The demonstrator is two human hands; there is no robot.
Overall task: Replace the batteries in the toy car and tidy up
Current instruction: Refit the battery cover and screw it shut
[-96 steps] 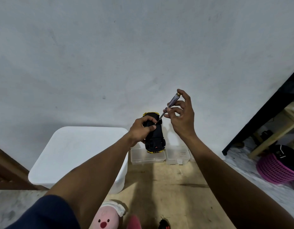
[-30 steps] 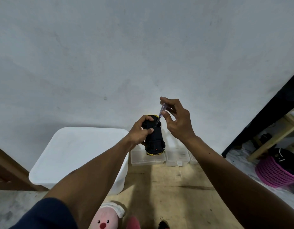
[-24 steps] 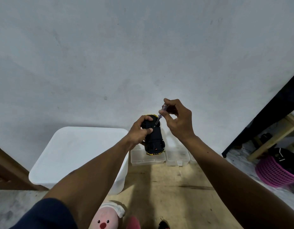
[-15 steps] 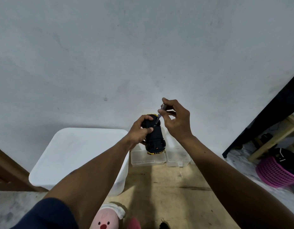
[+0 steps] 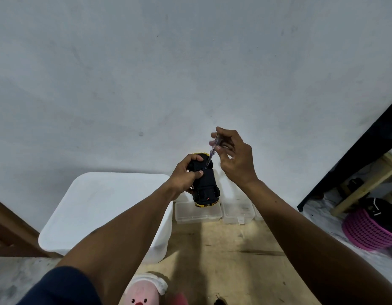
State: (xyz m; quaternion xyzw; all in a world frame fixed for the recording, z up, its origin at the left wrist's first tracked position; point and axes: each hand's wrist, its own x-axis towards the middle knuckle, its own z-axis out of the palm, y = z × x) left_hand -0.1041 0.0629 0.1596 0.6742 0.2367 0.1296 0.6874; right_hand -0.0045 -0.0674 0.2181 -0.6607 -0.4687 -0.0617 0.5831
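Grips the toy car [image 5: 205, 186] in the left hand [image 5: 186, 175], fingers curled round its far half, black underside toward the camera, yellow edges showing at both ends. Holds it in the air, above 2 clear plastic boxes [image 5: 197, 213]. Pinches a thin clear-handled screwdriver [image 5: 212, 150] between thumb and fingers of the right hand [image 5: 236, 159], tip down on the car's underside just beside the left thumb.

Faces a bare pale grey wall [image 5: 168, 73]. Looks down on a pale wooden board [image 5: 223, 260], with the boxes side by side against the wall and a white lidded bin [image 5: 102, 205] just left of them. Off to the right: a black panel [image 5: 355, 155], a light wooden frame [image 5: 366, 183] and a pink basket [image 5: 366, 230] on speckled floor. At the bottom edge, a pink plush slipper [image 5: 142, 293].
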